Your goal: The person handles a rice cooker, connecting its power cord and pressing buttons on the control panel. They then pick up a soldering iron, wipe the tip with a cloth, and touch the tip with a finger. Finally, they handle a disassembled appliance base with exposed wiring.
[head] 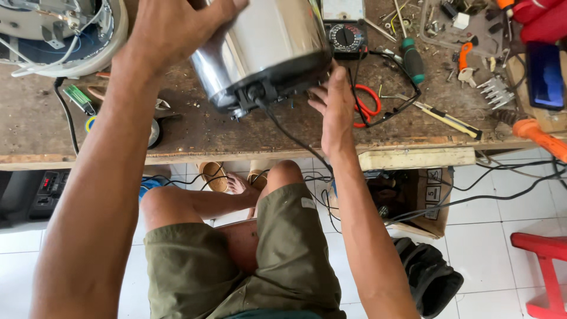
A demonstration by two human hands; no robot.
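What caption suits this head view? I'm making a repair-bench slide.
Left hand and right hand tilt a shiny metal appliance on a cluttered wooden bench beside a multimeter.

The steel cooker body [263,50] is cut off by the top edge

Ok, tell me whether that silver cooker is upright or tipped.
Tipped: the silver cooker leans with its black base facing the camera, left hand on top, right hand at the base.

Bench w/ multimeter [346,32], green screwdriver [413,60], red pliers [367,105]; red stool [546,269] on floor.
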